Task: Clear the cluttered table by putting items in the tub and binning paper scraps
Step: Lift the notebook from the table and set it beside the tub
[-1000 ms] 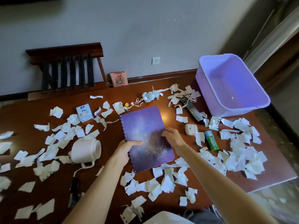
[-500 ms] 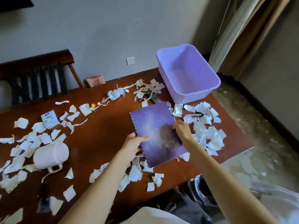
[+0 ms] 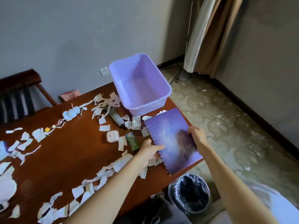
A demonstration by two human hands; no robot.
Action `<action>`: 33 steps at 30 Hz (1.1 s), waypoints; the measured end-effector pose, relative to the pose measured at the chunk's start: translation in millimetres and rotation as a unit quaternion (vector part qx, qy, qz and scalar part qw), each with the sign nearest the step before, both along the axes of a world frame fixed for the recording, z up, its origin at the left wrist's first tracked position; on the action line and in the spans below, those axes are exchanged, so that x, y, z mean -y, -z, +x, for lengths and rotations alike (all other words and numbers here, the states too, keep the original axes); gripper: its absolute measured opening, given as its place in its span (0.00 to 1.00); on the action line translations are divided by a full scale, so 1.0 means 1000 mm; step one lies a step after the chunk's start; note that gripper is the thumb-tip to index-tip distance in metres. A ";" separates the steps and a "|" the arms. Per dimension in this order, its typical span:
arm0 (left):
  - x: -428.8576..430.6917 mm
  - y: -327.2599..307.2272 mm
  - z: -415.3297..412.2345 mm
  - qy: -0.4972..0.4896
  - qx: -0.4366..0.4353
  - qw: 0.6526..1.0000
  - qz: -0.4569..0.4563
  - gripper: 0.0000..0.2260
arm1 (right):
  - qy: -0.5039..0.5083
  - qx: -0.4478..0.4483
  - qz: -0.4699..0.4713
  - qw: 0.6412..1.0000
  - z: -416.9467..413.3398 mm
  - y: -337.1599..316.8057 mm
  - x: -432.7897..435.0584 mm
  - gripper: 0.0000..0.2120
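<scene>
A purple spiral notebook (image 3: 169,135) sits at the table's right edge, partly overhanging it. My left hand (image 3: 148,152) grips its spiral side and my right hand (image 3: 196,137) holds its right edge. The empty lilac tub (image 3: 163,94) stands just beyond the notebook on the far right corner of the table. White paper scraps (image 3: 103,173) lie scattered over the brown table (image 3: 69,152). A bin with a black liner (image 3: 191,191) stands on the floor under the notebook's near corner.
Near the notebook lie a green packet (image 3: 132,141), a white earbud case (image 3: 112,136), a dark tube (image 3: 115,118) and a pale blue plush toy (image 3: 71,113). A white mug (image 3: 6,186) is at the left edge. A wooden chair (image 3: 17,94) stands behind the table.
Both hands have carried the notebook rightwards from the table's middle to its right edge, close to the tub. My view has swung right, bringing the floor and the bin into sight.
</scene>
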State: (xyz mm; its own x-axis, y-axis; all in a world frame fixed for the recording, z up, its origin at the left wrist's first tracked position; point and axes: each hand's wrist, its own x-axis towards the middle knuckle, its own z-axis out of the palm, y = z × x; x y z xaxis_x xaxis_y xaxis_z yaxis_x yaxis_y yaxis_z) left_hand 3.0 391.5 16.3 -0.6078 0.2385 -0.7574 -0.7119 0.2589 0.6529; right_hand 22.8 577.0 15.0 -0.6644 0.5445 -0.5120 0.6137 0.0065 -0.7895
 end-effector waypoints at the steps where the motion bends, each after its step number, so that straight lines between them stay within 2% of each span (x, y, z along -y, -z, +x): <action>1: -0.012 0.001 -0.004 0.013 -0.003 1.000 -0.005 0.17 | 0.002 -0.002 -0.008 1.000 -0.001 0.001 -0.012 0.17; 5: -0.055 0.005 -0.022 0.067 -0.017 0.997 -0.025 0.25 | 0.040 -0.009 -0.014 0.999 -0.012 0.001 -0.056 0.17; 9: -0.089 0.002 -0.040 0.126 -0.083 0.987 -0.050 0.09 | 0.075 -0.020 -0.012 0.997 -0.033 0.003 -0.090 0.17; 12: -0.105 0.002 -0.052 0.163 -0.116 0.977 -0.069 0.05 | 0.075 -0.017 0.017 0.997 -0.050 0.006 -0.110 0.17; 14: -0.108 0.004 -0.060 0.189 -0.162 0.961 -0.117 0.06 | 0.071 -0.002 0.046 0.996 -0.060 0.010 -0.120 0.15; 16: -0.105 0.003 -0.066 0.236 -0.236 0.920 -0.205 0.08 | 0.066 0.024 0.073 0.995 -0.066 0.016 -0.130 0.12; 17: -0.104 0.002 -0.067 0.257 -0.280 0.888 -0.259 0.10 | 0.062 0.034 0.086 0.994 -0.068 0.019 -0.133 0.12; 19: -0.099 0.003 -0.067 0.305 -0.376 0.802 -0.351 0.13 | 0.043 0.047 0.118 0.991 -0.070 0.025 -0.138 0.10; 21: -0.097 0.009 -0.068 0.350 -0.428 0.734 -0.394 0.18 | 0.019 0.053 0.147 0.988 -0.075 0.030 -0.140 0.07; 22: -0.096 0.013 -0.068 0.371 -0.430 0.718 -0.403 0.22 | 0.006 0.052 0.155 0.986 -0.078 0.032 -0.140 0.07; 26: -0.094 0.028 -0.068 0.431 -0.379 0.709 -0.411 0.33 | -0.041 0.040 0.161 0.985 -0.086 0.038 -0.129 0.09; 29: -0.092 0.036 -0.068 0.440 -0.352 0.719 -0.407 0.34 | -0.046 0.044 0.147 0.987 -0.085 0.044 -0.120 0.08; 33: -0.088 0.041 -0.066 0.457 -0.322 0.716 -0.419 0.32 | -0.050 0.057 0.128 0.989 -0.080 0.049 -0.110 0.09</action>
